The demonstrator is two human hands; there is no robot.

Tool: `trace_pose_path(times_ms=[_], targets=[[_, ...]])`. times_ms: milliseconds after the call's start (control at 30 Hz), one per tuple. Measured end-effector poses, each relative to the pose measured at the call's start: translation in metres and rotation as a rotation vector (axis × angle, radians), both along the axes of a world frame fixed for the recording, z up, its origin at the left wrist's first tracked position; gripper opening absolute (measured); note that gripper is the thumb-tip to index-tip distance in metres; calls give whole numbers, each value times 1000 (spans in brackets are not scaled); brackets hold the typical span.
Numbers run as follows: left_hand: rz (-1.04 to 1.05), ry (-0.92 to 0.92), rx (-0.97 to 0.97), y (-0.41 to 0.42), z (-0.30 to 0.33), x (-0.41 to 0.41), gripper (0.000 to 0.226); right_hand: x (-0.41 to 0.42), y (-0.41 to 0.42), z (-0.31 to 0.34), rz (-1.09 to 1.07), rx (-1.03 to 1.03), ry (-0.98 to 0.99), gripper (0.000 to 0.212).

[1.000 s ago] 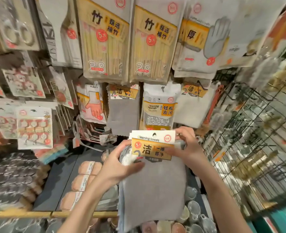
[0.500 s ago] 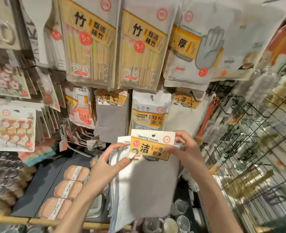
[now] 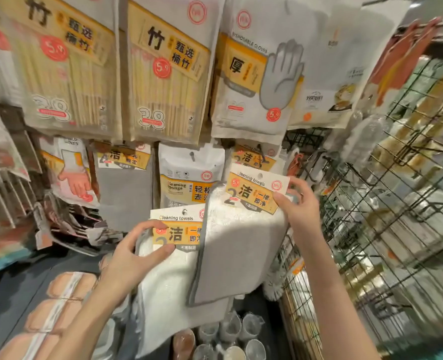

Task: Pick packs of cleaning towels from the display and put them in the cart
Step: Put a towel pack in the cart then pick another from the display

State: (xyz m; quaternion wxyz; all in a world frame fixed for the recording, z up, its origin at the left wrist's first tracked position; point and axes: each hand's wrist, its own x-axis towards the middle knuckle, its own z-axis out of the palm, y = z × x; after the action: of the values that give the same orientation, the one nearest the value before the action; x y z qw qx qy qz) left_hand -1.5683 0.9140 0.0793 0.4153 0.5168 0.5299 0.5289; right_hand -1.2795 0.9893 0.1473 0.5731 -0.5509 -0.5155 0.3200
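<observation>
Towel packs overlapped in both hands, lower ends blurred

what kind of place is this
Most likely a household-goods shop aisle. Packaged goods hang in rows with round price stickers, such as the bamboo chopstick packs and disposable gloves pack, beside a wire rack. Each hand holds a cleaning towels pack: left hand, right hand.

I am standing in a shop, facing a display wall where bagged bamboo chopsticks, disposable gloves and a cleaning sponge pack are hanging with round red price stickers, beside a black wire rack that is holding more goods.
</observation>
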Motion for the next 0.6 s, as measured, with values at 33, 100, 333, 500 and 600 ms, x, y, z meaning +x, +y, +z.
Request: trace_pose_path(times_ms=[33, 100, 333, 500, 600], targets=[[-2, -8, 7, 2, 0, 2, 48, 5, 7, 2, -21, 6, -3, 39], [15, 1, 15, 4, 0, 4, 44, 13, 19, 3, -40, 15, -1, 39], [69, 11, 67, -4, -2, -4, 35, 25, 42, 3, -62, 12, 6, 42], [74, 12, 70, -7, 4, 5, 41, 24, 49, 5, -51, 30, -43, 37], [65, 23, 64, -8, 7, 8, 43, 21, 54, 2, -42, 29, -52, 34]])
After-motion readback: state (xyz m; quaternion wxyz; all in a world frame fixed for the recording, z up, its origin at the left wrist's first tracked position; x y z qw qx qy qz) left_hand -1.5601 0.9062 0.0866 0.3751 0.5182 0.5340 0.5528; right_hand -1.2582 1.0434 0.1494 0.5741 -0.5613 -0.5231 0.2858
